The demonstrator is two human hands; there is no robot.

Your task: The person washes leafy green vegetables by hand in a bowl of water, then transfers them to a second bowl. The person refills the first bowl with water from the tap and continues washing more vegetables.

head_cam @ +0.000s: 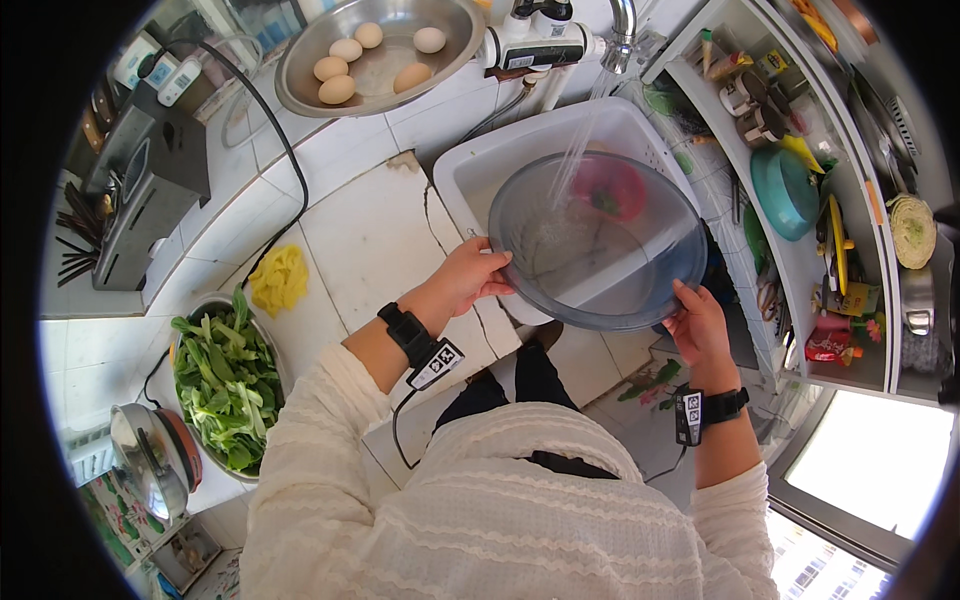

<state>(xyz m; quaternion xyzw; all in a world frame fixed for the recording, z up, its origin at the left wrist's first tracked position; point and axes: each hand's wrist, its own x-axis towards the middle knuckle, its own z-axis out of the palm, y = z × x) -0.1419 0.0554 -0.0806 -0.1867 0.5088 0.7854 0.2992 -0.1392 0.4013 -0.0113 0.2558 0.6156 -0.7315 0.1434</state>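
Observation:
Both hands hold a translucent grey plastic basin (600,255) by its rim, over the near part of a white sink (465,180). My left hand (472,277) grips the left rim; my right hand (696,319) grips the lower right rim. Water from the chrome faucet (619,52) runs down into the basin. Something red with a green part, perhaps a pepper (609,187), shows at the basin's far side; whether it lies inside or beneath is unclear.
A steel bowl with several eggs (367,97) stands behind the sink. On the left are a yellow cloth (279,279), a bowl of leafy greens (229,390), a knife and chopstick holder (150,187) and a black cable (289,150). Shelves (780,247) with kitchenware stand at right.

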